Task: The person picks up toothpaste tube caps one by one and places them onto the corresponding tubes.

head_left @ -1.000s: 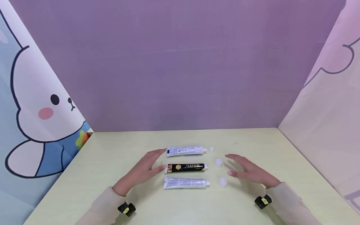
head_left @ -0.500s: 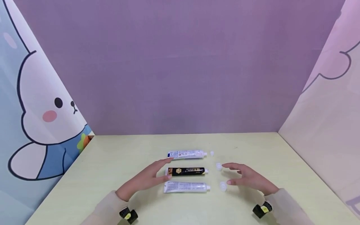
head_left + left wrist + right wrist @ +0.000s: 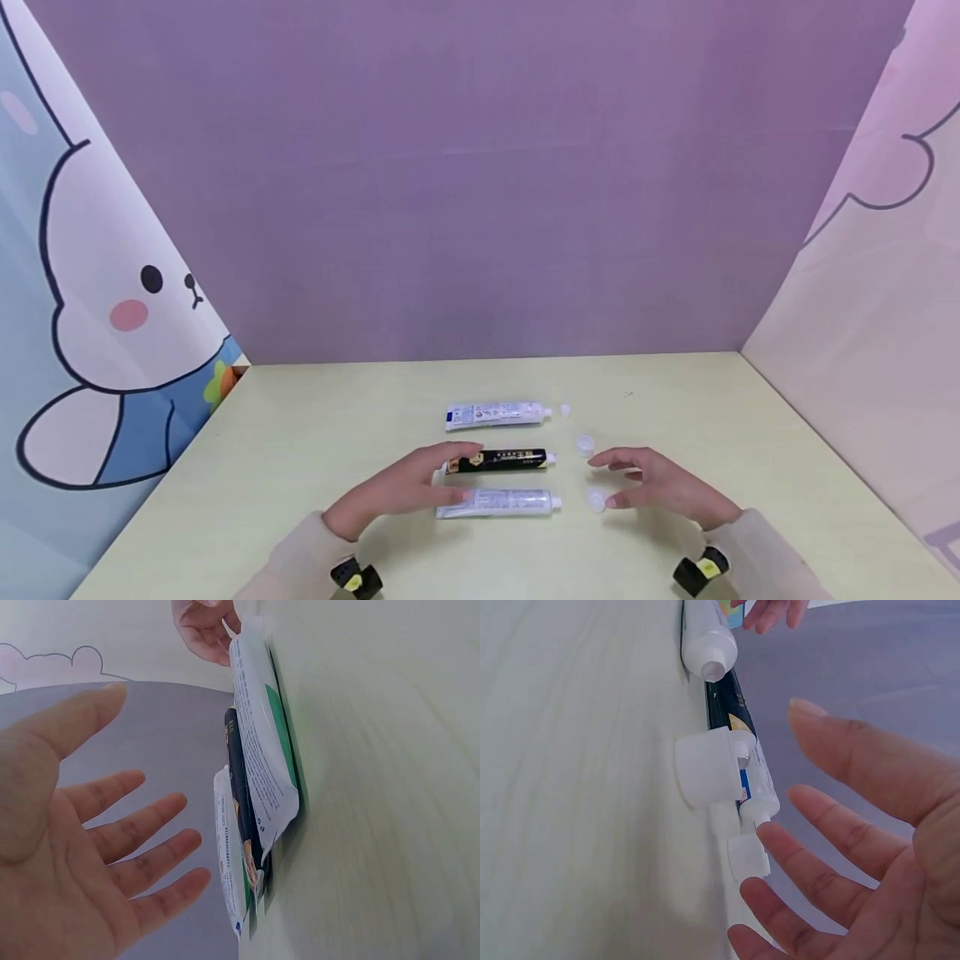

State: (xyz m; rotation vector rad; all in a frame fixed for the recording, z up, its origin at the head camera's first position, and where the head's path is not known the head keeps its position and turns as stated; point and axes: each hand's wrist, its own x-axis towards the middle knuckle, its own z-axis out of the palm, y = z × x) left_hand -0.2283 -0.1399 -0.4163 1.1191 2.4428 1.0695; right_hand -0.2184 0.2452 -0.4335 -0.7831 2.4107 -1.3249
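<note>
Three toothpaste tubes lie in parallel in the head view: a white one at the back (image 3: pixel 498 414), a black one in the middle (image 3: pixel 517 459) and a white one nearest (image 3: pixel 517 502). Their uncapped necks point right. Beside the necks are a small cap (image 3: pixel 566 410) and two wider caps, one in the middle (image 3: pixel 585 446) and one in front (image 3: pixel 596 500). My left hand (image 3: pixel 405 485) hovers over the left ends of the black and nearest tubes, fingers spread and holding nothing. By the front cap, my right hand (image 3: pixel 870 877) is spread apart from it, also holding nothing.
The tubes and caps lie on a pale wooden table (image 3: pixel 337 392). A purple panel (image 3: pixel 480 192) rises behind it. Printed side panels stand at the left, with a cartoon rabbit (image 3: pixel 97 333), and at the right (image 3: pixel 862 333).
My left hand has moved right and closer to me, over the tubes' left ends. The right hand has come slightly left and nearer to the front cap. Tubes and caps stay put.
</note>
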